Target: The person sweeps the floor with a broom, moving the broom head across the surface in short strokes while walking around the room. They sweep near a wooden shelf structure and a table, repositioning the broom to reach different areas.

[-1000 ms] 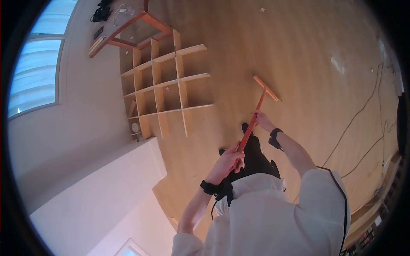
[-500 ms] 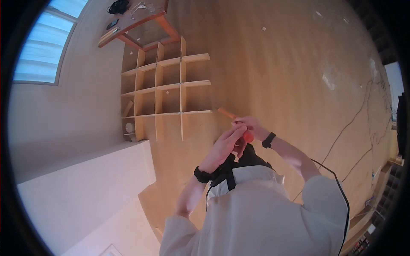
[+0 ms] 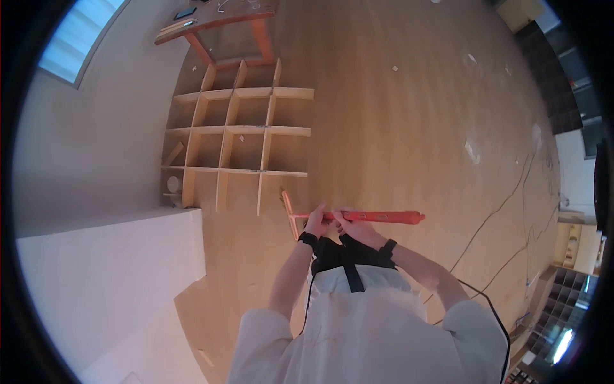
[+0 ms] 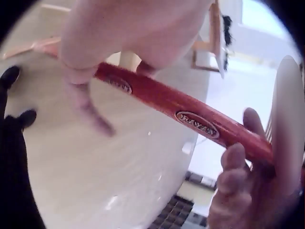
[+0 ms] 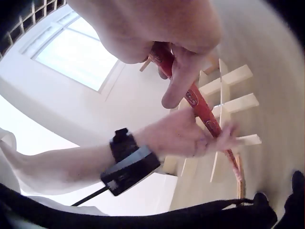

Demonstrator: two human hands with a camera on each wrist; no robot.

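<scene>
A long red pole (image 3: 390, 217) with an orange crossbar (image 3: 296, 227) forms a T-shaped tool, lying sideways across the front of the body in the head view. My left hand (image 3: 316, 223) holds it on the crossbar side. Close beside it, my right hand (image 3: 359, 232) grips the pole, whose thick end reaches out to the right. Oval labels mark the red surface in the left wrist view, where one left finger (image 4: 93, 112) hangs down in front of the pole. The right thumb (image 5: 177, 88) lies across the pole in the right wrist view.
A wooden grid shelf (image 3: 265, 131) lies on the floor at the left, beyond the crossbar. A wooden table (image 3: 224, 19) stands behind it. Cables (image 3: 495, 224) run over the floor at the right; a white partition (image 3: 121, 256) rises at the left.
The pole has turned: its crossbar swung from ahead to the left, and its thick end now points right. My left hand is now nearer the crossbar. The view has shifted.
</scene>
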